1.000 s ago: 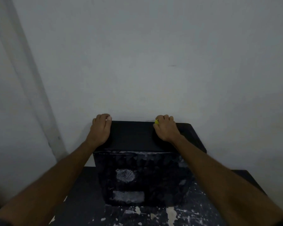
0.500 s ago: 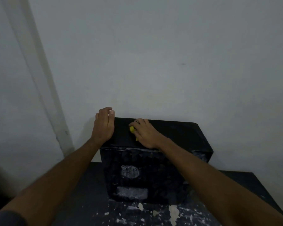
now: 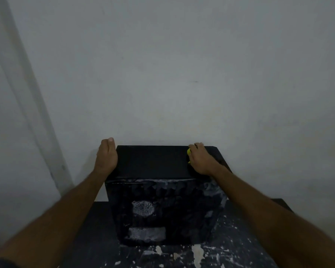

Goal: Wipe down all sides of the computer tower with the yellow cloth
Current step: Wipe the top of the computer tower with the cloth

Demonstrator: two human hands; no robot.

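A black computer tower (image 3: 153,163) stands on a dark table, its dusty rear panel with a round fan grille facing me. My left hand (image 3: 106,156) lies flat against the tower's top left edge, fingers reaching over the far corner. My right hand (image 3: 200,160) presses down on the right part of the top panel, closed on the yellow cloth (image 3: 189,151), of which only a small bit shows at the thumb side.
The dark table (image 3: 240,238) is speckled with white paint marks. A plain grey wall stands right behind the tower. A pale vertical strip (image 3: 27,105) runs down the wall at the left.
My right hand with the cloth has slid from the top's left part to the right side. My left hand has turned more onto the tower's left edge.
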